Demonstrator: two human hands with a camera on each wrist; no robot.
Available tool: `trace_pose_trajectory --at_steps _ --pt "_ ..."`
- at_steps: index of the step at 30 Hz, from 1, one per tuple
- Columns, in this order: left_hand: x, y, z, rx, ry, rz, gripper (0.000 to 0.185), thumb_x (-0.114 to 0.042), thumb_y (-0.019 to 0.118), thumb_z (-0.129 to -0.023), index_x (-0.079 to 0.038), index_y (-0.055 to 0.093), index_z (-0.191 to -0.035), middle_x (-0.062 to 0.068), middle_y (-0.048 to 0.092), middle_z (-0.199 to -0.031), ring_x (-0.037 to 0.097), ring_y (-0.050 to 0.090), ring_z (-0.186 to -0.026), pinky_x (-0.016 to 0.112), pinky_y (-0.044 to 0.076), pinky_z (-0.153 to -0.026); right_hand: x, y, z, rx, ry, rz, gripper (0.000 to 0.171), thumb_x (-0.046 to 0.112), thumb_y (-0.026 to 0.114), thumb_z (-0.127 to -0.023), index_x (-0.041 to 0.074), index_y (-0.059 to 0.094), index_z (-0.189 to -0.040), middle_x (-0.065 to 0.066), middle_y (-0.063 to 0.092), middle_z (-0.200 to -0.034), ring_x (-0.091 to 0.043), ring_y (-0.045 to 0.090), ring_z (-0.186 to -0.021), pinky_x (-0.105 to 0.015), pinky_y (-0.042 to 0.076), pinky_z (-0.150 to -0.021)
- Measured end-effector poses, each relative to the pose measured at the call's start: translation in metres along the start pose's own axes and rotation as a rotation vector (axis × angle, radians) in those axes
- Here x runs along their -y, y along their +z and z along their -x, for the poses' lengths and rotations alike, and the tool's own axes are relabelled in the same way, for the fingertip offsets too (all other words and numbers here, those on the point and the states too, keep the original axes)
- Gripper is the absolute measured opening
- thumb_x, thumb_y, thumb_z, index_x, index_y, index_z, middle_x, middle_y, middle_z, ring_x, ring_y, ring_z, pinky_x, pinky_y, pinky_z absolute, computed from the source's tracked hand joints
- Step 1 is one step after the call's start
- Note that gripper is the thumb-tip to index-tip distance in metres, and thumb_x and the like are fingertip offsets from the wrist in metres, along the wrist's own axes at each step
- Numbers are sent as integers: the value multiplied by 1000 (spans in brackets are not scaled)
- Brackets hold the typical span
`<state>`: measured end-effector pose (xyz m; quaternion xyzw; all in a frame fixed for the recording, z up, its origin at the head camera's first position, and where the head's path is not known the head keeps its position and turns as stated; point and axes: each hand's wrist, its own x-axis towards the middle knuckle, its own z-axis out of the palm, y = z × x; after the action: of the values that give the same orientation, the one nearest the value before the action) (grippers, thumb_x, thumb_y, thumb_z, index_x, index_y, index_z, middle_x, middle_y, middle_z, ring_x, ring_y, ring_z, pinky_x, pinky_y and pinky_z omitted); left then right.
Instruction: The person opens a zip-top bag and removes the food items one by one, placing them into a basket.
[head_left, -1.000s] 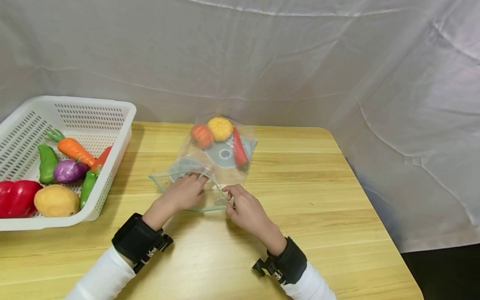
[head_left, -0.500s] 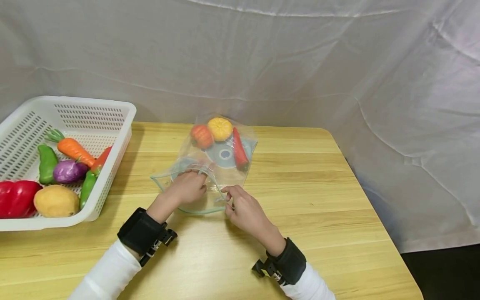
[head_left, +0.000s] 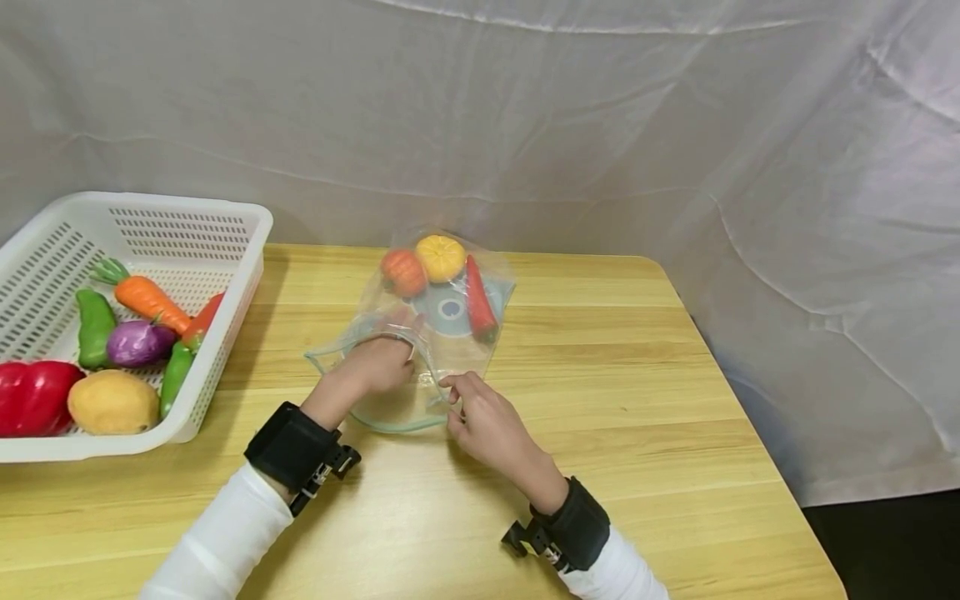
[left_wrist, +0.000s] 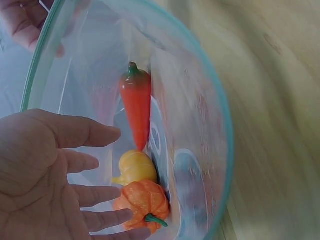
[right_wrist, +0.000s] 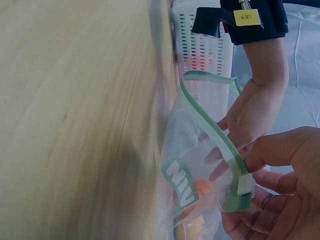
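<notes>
A clear zip bag with a green rim lies on the wooden table. Inside it, at the far end, are an orange pumpkin, a yellow pumpkin and a red chilli. My left hand is inside the bag's mouth. In the left wrist view its fingers are spread straight, just short of the orange pumpkin, yellow pumpkin and chilli. My right hand pinches the zip edge at the white slider, holding the mouth up.
A white perforated basket stands at the table's left with a carrot, a purple aubergine, a green pepper, a red pepper and a yellow fruit. White cloth hangs behind the table.
My left hand has slid deeper into the bag toward the far end, and the mouth has opened rounder. My right hand has kept its pinch and barely moved.
</notes>
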<state>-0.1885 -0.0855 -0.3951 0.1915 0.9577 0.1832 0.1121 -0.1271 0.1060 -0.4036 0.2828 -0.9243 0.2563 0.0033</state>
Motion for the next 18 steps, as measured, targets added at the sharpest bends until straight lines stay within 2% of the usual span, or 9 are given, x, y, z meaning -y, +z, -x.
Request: trace_pose_trajectory --at_steps 3,7,11,14,18 --pt "1 -1 -2 15 -3 26 72 -9 49 -88 3 10 -148 27 32 -146 35 52 -117 44 47 -94 1 0 0 -3 -4 4 36 1 63 -79 5 57 -115 -1 55 -91 -6 49 -65 -15 39 -56" --pt "2 -2 -5 10 -10 57 74 -10 49 -87 3 9 -148 27 23 -150 37 44 -127 45 42 -102 1 0 0 0 -9 4 36 1 63 -80 5 56 -115 -1 55 -91 -6 49 -65 -15 39 -56" --pt "2 -3 -10 -4 -11 60 73 -9 50 -86 5 12 -147 28 14 -152 38 21 -140 47 25 -113 1 1 -1 5 -10 4 36 2 63 -80 5 57 -115 -1 55 -90 -7 50 -66 -15 39 -56" --pt "2 -3 -14 -2 -13 46 72 -9 49 -86 7 13 -146 28 16 -152 39 16 -142 48 20 -116 1 1 -2 6 -10 6 35 1 63 -80 5 57 -115 -1 55 -90 -8 51 -67 -15 39 -57" --pt "3 -2 -21 -16 -20 12 68 -11 46 -89 9 15 -145 29 22 -149 40 21 -140 48 20 -115 2 1 -2 8 -8 4 36 1 63 -80 5 57 -115 -1 54 -90 -7 50 -67 -15 39 -56"
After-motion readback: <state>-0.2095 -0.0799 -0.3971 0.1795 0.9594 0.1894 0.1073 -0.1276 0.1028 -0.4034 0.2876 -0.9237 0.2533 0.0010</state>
